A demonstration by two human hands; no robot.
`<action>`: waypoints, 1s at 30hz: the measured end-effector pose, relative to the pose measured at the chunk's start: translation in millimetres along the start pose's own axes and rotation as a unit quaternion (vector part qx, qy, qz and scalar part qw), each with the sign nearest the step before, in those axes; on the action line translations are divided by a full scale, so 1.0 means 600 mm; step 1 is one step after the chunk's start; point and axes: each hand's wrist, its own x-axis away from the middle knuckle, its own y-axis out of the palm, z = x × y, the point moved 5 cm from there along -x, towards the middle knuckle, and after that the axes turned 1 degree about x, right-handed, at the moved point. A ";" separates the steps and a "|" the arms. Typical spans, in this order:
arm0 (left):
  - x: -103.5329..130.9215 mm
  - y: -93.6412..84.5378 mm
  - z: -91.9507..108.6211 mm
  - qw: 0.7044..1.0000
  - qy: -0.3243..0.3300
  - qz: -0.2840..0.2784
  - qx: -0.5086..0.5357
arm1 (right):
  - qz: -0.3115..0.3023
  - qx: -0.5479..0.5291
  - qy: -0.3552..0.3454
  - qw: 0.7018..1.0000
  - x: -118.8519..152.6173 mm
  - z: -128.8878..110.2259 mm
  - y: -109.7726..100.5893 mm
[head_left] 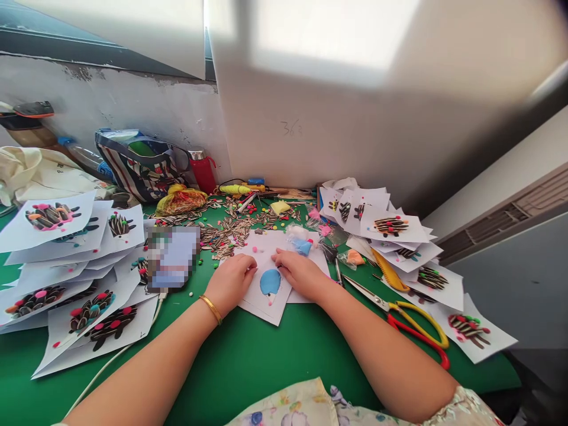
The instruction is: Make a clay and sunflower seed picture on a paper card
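A white sheet of paper [273,312] lies between my hands on the green table. A flattened blue clay shape [270,282] is stuck on it, with a small pink dot [270,303] at its lower tip. My left hand [231,283] rests at the sheet's left edge, fingers curled and pressed together; what they hold, if anything, is hidden. On the sheet's upper right lies my right hand [302,273], fingers stretched over the paper near the blue shape. Just beyond it sits a bag of blue clay [302,246]. Another white sheet [322,260] lies partly under my right hand.
Loose sunflower seeds [231,234] are scattered behind my hands. Stacks of seed-decorated sheets stand left [57,254] and right [394,228]. Scissors [399,313] lie beside my right forearm. A phone [175,260] with a white cable [153,322] lies left; a red bottle [203,171] stands behind.
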 end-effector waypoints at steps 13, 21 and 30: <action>-0.010 -0.014 -0.020 0.997 -0.022 0.048 0.047 | 0.062 0.051 0.034 0.996 0.021 0.007 -0.026; -0.009 -0.010 -0.015 0.998 0.009 0.055 -0.011 | 0.043 0.027 0.097 0.994 0.023 0.016 -0.017; -0.009 -0.010 -0.006 0.994 0.037 0.068 -0.075 | 0.036 0.116 0.100 0.988 0.012 0.022 -0.015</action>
